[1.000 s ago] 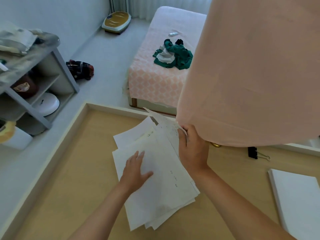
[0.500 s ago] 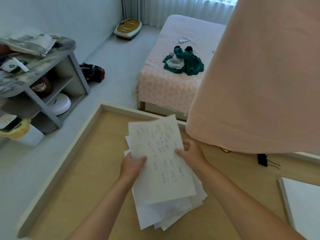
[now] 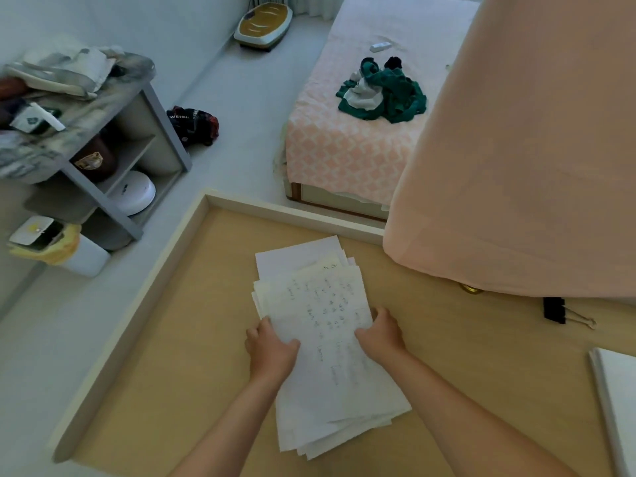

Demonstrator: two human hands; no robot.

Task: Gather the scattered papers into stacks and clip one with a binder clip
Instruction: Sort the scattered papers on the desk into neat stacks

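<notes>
A loose stack of white papers (image 3: 320,325) lies on the wooden table (image 3: 165,356), its sheets fanned and uneven, the top one with handwriting. My left hand (image 3: 272,349) grips the stack's left edge, thumb on top. My right hand (image 3: 382,335) holds the right edge with curled fingers. A black binder clip (image 3: 554,310) with silver handles lies on the table to the right, apart from both hands. A second, neat white stack (image 3: 619,404) sits at the right edge, partly cut off.
A pink cloth (image 3: 516,149) hangs over the table's far right. Beyond the table's raised rim (image 3: 292,215) are a bed (image 3: 351,142) with green clothes, a grey shelf unit (image 3: 113,149) at left, and a bin.
The handwritten sheet that both hands held up has come down onto the pile. Both hands now sit lower, on the stack's two side edges.
</notes>
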